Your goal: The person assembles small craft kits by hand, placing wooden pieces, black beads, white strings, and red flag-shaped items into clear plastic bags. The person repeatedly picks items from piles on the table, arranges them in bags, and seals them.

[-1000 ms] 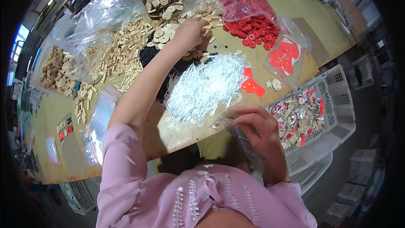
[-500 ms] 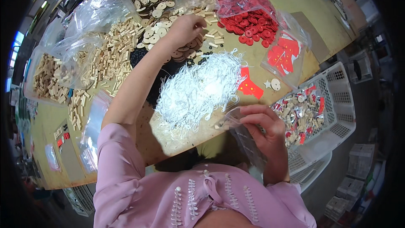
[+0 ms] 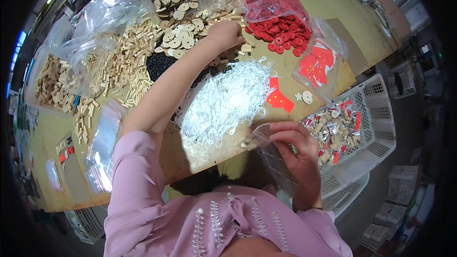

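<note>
My left hand (image 3: 225,35) reaches across the table with curled fingers, beside small wooden sticks (image 3: 247,46) and the red discs (image 3: 278,32). Its fingertips are largely hidden, so whatever they pinch does not show. Round wooden discs with holes (image 3: 180,38) lie left of that wrist. Near the table's front edge, my right hand (image 3: 299,148) pinches the top of a clear plastic bag (image 3: 273,154), which hangs down over the edge. A few small pale pieces show at the bag's left corner. White strings (image 3: 226,107) lie heaped between my hands.
A white plastic basket (image 3: 381,135) of filled packets stands at the right. Red flag cutouts (image 3: 280,99), a wooden star (image 3: 298,96) and a disc (image 3: 307,97) lie near it. Wooden blocks (image 3: 135,57) spread at the left, with flat clear bags (image 3: 102,147) in front.
My left hand has moved right, from above the wooden discs to the small sticks, and its fingers have turned downward. My right hand still holds the bag in nearly the same place.
</note>
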`<state>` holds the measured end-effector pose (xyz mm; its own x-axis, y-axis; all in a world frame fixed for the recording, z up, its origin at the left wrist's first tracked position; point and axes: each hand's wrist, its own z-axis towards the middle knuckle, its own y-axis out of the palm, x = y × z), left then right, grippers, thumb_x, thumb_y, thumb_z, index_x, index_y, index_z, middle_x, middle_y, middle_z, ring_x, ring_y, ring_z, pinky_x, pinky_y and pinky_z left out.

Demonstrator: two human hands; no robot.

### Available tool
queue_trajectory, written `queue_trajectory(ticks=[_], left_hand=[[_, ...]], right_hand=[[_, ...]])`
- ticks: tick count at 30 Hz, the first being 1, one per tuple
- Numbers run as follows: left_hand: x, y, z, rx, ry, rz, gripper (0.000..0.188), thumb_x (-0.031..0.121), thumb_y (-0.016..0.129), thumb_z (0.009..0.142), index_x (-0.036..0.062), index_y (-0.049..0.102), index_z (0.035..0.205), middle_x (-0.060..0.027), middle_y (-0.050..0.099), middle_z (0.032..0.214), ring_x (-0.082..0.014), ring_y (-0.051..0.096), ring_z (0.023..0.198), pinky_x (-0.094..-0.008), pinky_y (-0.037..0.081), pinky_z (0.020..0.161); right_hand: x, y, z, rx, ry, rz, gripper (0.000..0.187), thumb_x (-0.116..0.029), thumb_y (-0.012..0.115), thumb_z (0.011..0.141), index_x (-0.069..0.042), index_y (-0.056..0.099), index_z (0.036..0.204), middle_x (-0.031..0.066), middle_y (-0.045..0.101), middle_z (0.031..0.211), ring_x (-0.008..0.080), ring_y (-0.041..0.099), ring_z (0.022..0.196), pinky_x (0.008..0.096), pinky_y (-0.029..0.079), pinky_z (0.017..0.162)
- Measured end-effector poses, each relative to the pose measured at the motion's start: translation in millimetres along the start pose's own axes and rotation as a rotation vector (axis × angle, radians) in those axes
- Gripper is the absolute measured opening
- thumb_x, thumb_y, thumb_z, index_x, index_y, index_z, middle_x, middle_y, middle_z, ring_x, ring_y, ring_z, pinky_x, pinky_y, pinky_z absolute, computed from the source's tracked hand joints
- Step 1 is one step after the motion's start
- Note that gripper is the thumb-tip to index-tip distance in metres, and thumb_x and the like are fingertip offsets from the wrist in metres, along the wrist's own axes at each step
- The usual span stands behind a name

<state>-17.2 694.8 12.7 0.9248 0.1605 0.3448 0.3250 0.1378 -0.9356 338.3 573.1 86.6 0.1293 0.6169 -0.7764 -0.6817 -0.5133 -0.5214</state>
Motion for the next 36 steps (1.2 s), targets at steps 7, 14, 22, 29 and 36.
queue_trajectory(ticks=[7,14,22,29,36], left_hand=[[-2,-13,3,0.047,0.001,-0.042,0.029,0.033,0.077,0.085,0.0096,0.079,0.102,-0.0121,0.078,0.095,-0.0297,0.074,0.089,-0.0411,0.057,0.080],[-11,-24,-12,-0.107,0.151,-0.062,0.028,0.026,0.079,0.084,0.0065,0.077,0.104,-0.0109,0.078,0.094,-0.0275,0.074,0.087,-0.0396,0.058,0.081],[-11,-15,-13,-0.068,0.167,-0.005,0.028,0.021,0.077,0.081,0.0063,0.074,0.105,-0.0124,0.076,0.095,-0.0322,0.072,0.091,-0.0425,0.057,0.081],[-19,-11,-13,-0.061,0.211,-0.134,0.033,0.019,0.078,0.080,0.0037,0.070,0.109,-0.0124,0.073,0.090,-0.0295,0.071,0.086,-0.0404,0.057,0.079],[-17,-16,-14,-0.028,0.092,-0.477,0.018,0.011,0.074,0.087,0.0018,0.072,0.102,-0.0064,0.074,0.088,-0.0151,0.070,0.080,-0.0306,0.056,0.075]], right_hand=[[-2,1,-3,-0.008,-0.001,-0.006,0.016,0.008,0.075,0.084,-0.002,0.072,0.096,0.0127,0.074,0.106,0.0277,0.073,0.101,0.0363,0.057,0.088],[-1,0,-8,0.010,0.031,0.002,0.016,0.007,0.075,0.084,-0.002,0.072,0.096,0.0123,0.074,0.106,0.0280,0.073,0.102,0.0367,0.057,0.088],[-5,3,-5,-0.014,0.031,0.006,0.016,0.007,0.075,0.085,-0.003,0.073,0.097,0.0122,0.074,0.108,0.0271,0.073,0.102,0.0365,0.057,0.088],[-3,3,-8,-0.028,0.038,0.003,0.016,0.006,0.075,0.085,-0.004,0.073,0.097,0.0120,0.074,0.108,0.0273,0.073,0.102,0.0367,0.057,0.089],[-6,4,-6,-0.024,0.067,-0.011,0.018,0.007,0.075,0.084,-0.005,0.074,0.098,0.0114,0.074,0.107,0.0263,0.072,0.101,0.0361,0.056,0.089]])
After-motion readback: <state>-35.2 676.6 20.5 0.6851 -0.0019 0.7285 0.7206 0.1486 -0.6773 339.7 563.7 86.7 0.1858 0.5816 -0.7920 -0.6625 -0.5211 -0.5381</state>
